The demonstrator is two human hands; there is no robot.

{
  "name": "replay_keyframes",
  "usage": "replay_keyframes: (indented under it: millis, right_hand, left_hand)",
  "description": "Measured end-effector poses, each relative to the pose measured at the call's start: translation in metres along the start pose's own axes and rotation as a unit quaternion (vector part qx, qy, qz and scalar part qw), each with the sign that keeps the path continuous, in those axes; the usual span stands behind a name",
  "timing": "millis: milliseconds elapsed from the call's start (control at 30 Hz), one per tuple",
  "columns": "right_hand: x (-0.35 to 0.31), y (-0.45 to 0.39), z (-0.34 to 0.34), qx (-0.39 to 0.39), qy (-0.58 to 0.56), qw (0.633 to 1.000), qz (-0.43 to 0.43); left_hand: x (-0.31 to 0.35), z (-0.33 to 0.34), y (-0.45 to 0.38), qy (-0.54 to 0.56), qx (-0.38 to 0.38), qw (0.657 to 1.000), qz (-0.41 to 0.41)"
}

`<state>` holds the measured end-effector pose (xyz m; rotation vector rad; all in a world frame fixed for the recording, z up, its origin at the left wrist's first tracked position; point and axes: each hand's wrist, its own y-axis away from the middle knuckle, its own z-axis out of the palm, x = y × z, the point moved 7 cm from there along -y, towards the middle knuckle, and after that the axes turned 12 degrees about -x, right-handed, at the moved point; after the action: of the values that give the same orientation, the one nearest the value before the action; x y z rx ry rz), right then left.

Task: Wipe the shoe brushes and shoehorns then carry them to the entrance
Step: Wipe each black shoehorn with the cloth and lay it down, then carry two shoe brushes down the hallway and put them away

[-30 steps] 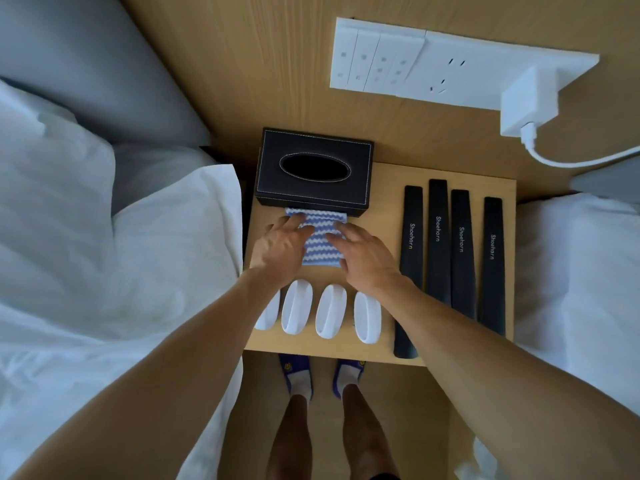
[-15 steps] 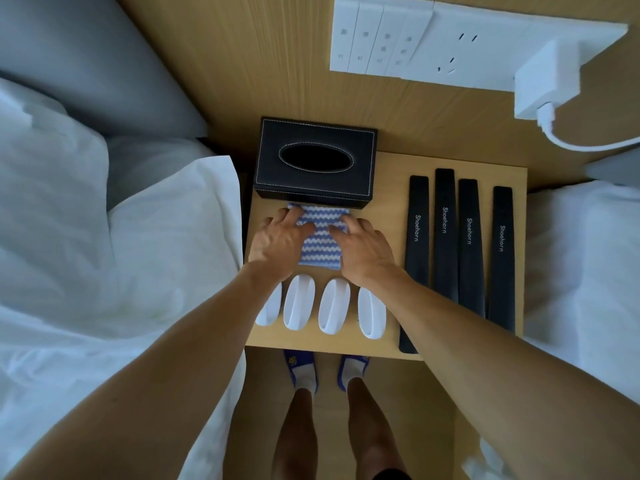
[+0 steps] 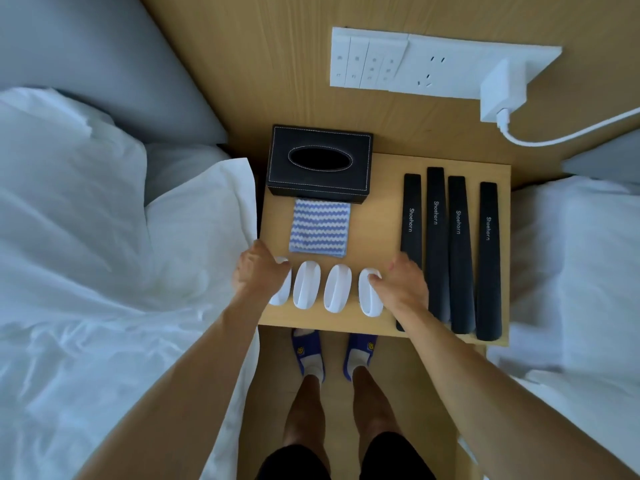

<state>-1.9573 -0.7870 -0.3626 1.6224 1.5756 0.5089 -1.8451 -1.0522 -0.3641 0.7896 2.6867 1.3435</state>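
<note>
**Light brushes, stiff shoehorns, one soft cloth**

Four white shoe brushes (image 3: pixel 322 289) lie in a row along the near edge of the desk (image 3: pixel 377 233). They look like small, smooth plastic shells, probably light and a bit slippery, so pinching one across its narrow sides should serve best. The left hand (image 3: pixel 258 273) rests over the leftmost brush with fingers curled, though whether it truly grips is hidden. The right hand (image 3: pixel 401 285) touches the rightmost brush with loosely bent fingers and holds nothing.

Four black shoehorns (image 3: pixel 453 251) lie side by side to the right: long, thin, likely rigid, easiest lifted near the middle or gathered as a bundle. The folded striped cloth (image 3: pixel 320 226) lies untouched just in front of the tissue box (image 3: pixel 320 164); it is soft and will bunch.
</note>
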Motion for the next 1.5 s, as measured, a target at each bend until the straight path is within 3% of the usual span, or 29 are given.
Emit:
replay_keyframes:
  millis: [200,333,533,767,1033,1267,1500]
  right_hand:
    - [0.015,-0.002,0.022,-0.077,-0.067,0.993,0.052]
    - [0.017,-0.004,0.022,-0.119,-0.136,0.982,0.053]
    - [0.019,0.014,-0.019,-0.086,-0.287,0.953,0.049]
    - [0.013,0.089,-0.118,-0.016,-0.464,0.883,-0.067]
    - [0.028,0.203,-0.237,0.066,-0.605,0.761,-0.224]
    - [0.069,0.299,-0.319,0.206,-0.596,0.714,-0.304]
    - [0.107,0.39,-0.338,0.368,-0.587,0.657,-0.297]
  left_hand:
    - [-0.012,0.027,-0.002,0.029,-0.056,0.996,-0.067]
    - [-0.008,0.023,-0.001,0.023,-0.065,0.996,-0.058]
    - [0.017,-0.021,0.03,0.209,0.006,0.978,0.009]
    - [0.121,-0.076,0.122,0.277,0.022,0.945,0.171]
    - [0.241,-0.122,0.278,0.319,0.004,0.859,0.399]
    - [0.316,-0.141,0.398,0.293,-0.022,0.781,0.551]
    - [0.337,-0.147,0.471,0.255,-0.053,0.72,0.643]
